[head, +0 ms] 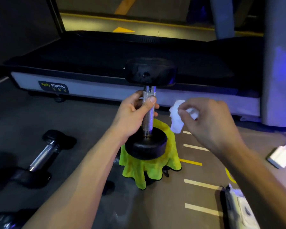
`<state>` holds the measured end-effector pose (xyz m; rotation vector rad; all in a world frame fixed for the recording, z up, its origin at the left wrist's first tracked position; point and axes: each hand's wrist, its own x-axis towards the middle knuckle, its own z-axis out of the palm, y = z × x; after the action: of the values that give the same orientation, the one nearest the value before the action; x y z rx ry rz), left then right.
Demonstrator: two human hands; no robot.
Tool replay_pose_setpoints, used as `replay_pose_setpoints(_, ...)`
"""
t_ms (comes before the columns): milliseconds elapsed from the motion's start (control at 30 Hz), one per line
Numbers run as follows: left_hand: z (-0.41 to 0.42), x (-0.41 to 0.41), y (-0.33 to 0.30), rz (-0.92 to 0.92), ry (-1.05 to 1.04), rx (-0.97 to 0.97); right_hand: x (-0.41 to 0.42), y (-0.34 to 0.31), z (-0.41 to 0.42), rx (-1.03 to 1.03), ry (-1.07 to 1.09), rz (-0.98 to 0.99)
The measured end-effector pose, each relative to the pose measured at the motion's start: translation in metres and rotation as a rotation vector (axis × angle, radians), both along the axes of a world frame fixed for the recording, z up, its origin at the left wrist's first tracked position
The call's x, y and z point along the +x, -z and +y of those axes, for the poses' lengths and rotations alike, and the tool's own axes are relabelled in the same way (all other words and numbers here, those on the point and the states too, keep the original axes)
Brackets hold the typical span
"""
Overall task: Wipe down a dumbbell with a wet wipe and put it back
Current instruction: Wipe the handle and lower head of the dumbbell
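Black rubber heads and a knurled chrome bar: the dumbbell (149,111) stands on end, its lower head resting on a lime-green cloth (135,164) draped over some low support whose nature cannot be made out. The left hand (135,111) is wrapped around the upper part of the bar, thumb across the front, holding the weight upright. The right hand (210,123) sits just beside the bar, fingers pinched on a crumpled white wet wipe (177,118); the wipe is not touching the dumbbell.

Judgement on progress: wiping is under way or about to resume. The top head shows what may be damp patches, but whether the bar or the lower head has been cleaned cannot be told. Return of the dumbbell is outstanding.

Surroundings: two further dumbbells (43,156) lie on the floor to the left, a treadmill deck (122,52) stands behind, a wipe packet (238,209) lies at lower right, and a white charger (281,157) lies at the right.
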<state>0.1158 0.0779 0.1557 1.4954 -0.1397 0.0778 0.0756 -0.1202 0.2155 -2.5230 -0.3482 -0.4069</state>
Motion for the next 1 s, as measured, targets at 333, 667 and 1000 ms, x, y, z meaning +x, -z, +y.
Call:
replay_pose_setpoints(333, -0.001, -0.006, 0.008, -0.050, 0.009, -0.073, 0.014, 0.041, 0.032, 0.399, 0.064, 0.411)
replay_pose_setpoints(667, 0.002, -0.007, 0.004, -0.022, 0.032, -0.051, -0.008, 0.060, 0.027, 0.617, -0.155, 0.652)
replay_pose_setpoints(1000, 0.002, -0.004, 0.007, -0.011, 0.041, -0.090, -0.014, 0.066, 0.020, 0.248, -0.191, -0.089)
